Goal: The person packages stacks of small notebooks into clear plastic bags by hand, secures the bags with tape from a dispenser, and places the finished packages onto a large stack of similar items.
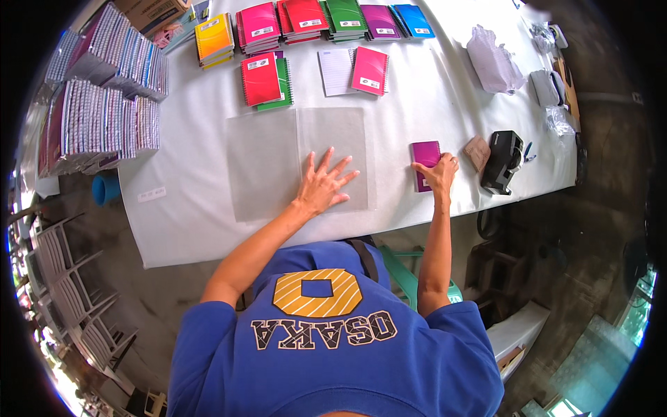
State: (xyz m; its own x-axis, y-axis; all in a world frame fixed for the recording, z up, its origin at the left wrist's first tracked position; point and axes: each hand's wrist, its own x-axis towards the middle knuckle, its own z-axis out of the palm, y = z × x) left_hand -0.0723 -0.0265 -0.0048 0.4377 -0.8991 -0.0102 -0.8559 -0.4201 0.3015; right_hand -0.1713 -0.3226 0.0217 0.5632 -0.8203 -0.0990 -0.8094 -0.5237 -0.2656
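Note:
My left hand (323, 186) lies flat with its fingers spread on the right half of a transparent plastic cover (262, 167), which is opened out on the white-covered table. To the right, my right hand (442, 175) grips a small purple spiral notebook (425, 149). The thumb reaches across its front and the other fingers are at its right edge, partly hidden. Beyond the cover, a red notebook (261, 78) overlaps a green one (285, 83). Beside them, a pink notebook (370, 68) rests against a lined page (336, 72).
Stacks of notebooks in yellow (215, 39), pink (258, 26), green (345, 19) and blue (415, 21) line the far side. Tall notebook piles (90, 121) stand at the left. A black tape dispenser (501, 163) and brown pad (476, 153) sit right of my right hand.

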